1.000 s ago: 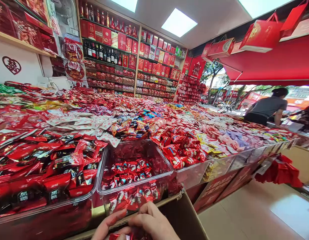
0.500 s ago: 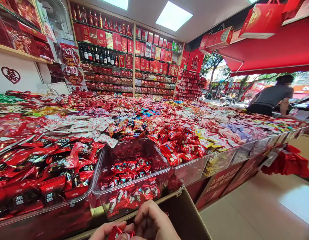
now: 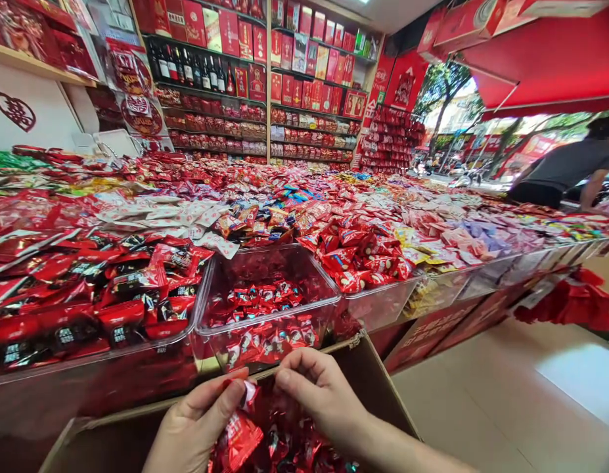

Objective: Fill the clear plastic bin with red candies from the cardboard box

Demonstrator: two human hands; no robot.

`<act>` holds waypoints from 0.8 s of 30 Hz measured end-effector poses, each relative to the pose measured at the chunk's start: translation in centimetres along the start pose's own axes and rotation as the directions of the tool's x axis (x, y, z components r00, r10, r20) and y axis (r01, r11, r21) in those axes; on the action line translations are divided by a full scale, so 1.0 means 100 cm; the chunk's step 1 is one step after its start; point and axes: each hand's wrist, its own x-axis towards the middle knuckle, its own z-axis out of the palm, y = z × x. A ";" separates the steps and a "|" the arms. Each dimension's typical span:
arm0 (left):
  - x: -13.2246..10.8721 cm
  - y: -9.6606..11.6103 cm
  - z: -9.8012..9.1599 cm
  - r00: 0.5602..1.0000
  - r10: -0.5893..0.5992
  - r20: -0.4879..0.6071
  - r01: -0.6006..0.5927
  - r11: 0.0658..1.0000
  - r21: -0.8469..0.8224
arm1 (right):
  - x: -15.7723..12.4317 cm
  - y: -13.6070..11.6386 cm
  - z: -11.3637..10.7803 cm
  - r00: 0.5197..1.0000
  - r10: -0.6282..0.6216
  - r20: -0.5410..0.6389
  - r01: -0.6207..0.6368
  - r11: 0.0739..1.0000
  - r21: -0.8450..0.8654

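Note:
My left hand [image 3: 200, 417] is closed, thumb and forefinger pinching a red wrapped candy [image 3: 241, 439] above an open cardboard box [image 3: 370, 387]. My right hand [image 3: 321, 394] is just right of it, thumb and fingers pressed together; what they hold, if anything, is too small to make out. Below both hands, red wrapped candies [image 3: 282, 439] lie inside the box. Beyond the box stands a clear bin [image 3: 267, 322], partly filled with small red candies [image 3: 265, 294].
Left of the bin, black-and-red packets [image 3: 121, 322] are heaped high. Red packets [image 3: 353, 253] fill the bin to its right. Shelves of boxes and bottles line the back wall. A person [image 3: 563, 171] leans over the display at the right.
The view has tipped downward, showing more of the box and its candies. Both hands appear higher and farther apart, with the red candy still in my left hand.

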 end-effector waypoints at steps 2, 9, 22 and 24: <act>0.003 -0.003 -0.001 0.999 0.029 -0.015 -0.028 0.999 0.016 | 0.000 0.002 0.001 0.998 -0.003 0.064 0.000 0.999 0.037; 0.005 -0.008 -0.003 0.991 -0.029 0.129 0.026 0.999 0.032 | -0.005 0.008 0.009 0.997 -0.026 0.076 0.021 0.998 0.062; 0.010 -0.014 -0.007 0.976 0.073 0.204 -0.102 0.986 0.134 | -0.012 -0.011 -0.002 0.958 -0.285 0.034 0.282 0.912 -0.298; 0.009 -0.017 -0.004 0.987 0.053 0.152 -0.068 0.993 0.097 | -0.009 -0.040 -0.003 0.855 -0.516 0.054 0.476 0.739 -0.476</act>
